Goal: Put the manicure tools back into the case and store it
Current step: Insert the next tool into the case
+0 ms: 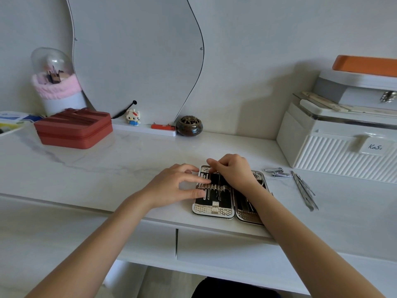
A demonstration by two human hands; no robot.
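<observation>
The manicure case [214, 208] lies open and flat near the front edge of the white table, black inside with a woven silver rim. Thin metal tools sit under its elastic strap in the left half. My left hand [176, 186] rests on the case's left edge, its straight fingers pressing by the strap. My right hand [233, 168] is over the top of the case, fingertips pinching a thin tool at the upper rim. Two nail clippers [277, 172] and several long metal tools [305, 190] lie loose on the table to the right.
A white ribbed storage box [335, 151] stands at the right, a red zip case [73, 130] at the back left. A dark round burner [189, 125], a small toy figure [133, 117] and a mirror [137, 54] line the wall. A drawer [225, 248] sits under the tabletop.
</observation>
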